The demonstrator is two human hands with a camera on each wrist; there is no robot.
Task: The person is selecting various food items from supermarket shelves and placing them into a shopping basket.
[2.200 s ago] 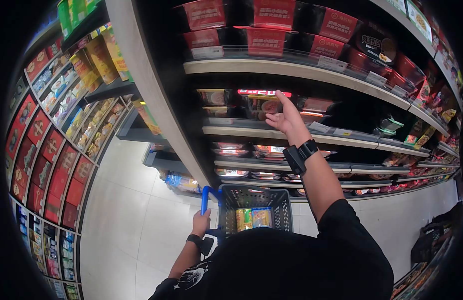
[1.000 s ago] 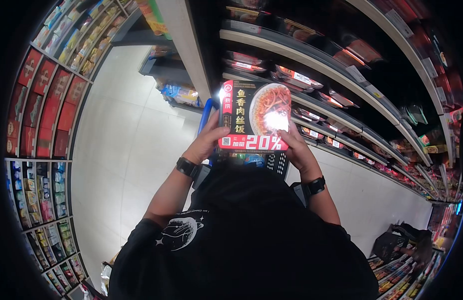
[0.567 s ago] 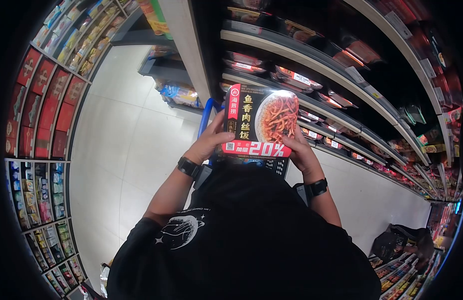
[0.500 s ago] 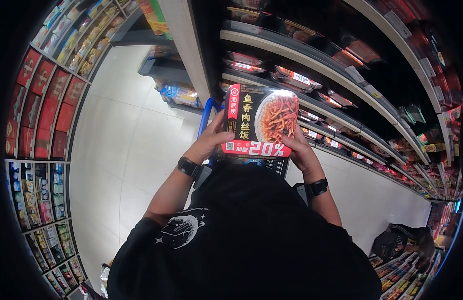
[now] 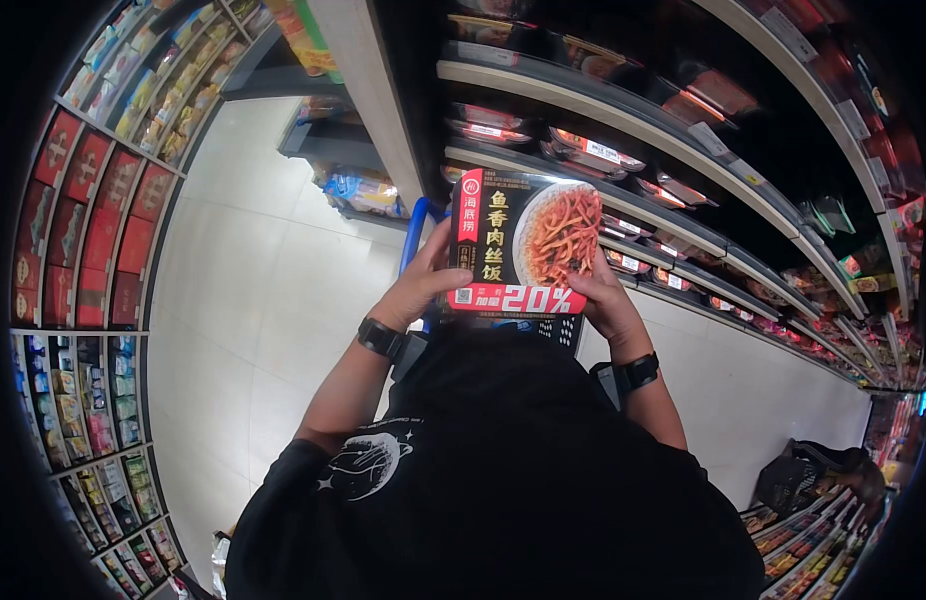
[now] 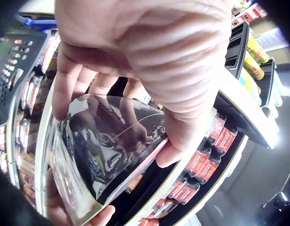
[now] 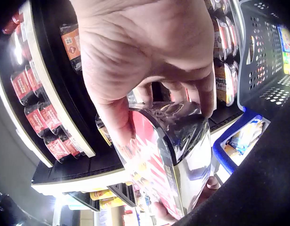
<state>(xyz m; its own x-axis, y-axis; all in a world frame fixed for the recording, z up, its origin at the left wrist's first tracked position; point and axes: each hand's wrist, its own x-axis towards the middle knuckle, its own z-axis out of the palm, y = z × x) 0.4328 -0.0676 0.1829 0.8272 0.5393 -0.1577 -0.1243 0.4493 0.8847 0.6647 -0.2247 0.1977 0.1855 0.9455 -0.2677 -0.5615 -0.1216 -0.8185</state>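
Note:
Both hands hold a boxed rice meal (image 5: 493, 235) in front of the chest, its printed lid tilted up toward the head camera. The lid is black with a picture of a dish and a red "20%" band along the near edge. My left hand (image 5: 423, 285) grips the left side, thumb on the lid. On the right side, my right hand (image 5: 608, 300) grips with its thumb on the lid's corner. In the left wrist view, clear wrap shines over the black underside of the box (image 6: 116, 136), with fingers curled beneath it. The right wrist view shows the lid edge-on.
Behind the box, a shopping cart's grey basket (image 7: 258, 61) holds several packets; its blue handle (image 5: 411, 240) shows at left. Shelves (image 5: 583, 100) of boxed meals rise ahead and right, beside a pale upright post (image 5: 368, 90). Red boxes (image 5: 98, 210) fill shelves across the aisle.
Earlier my right hand reached to the box on the shelf while my left held the cart handle. The box then came down into both hands. Over the last half second it stays nearly still.

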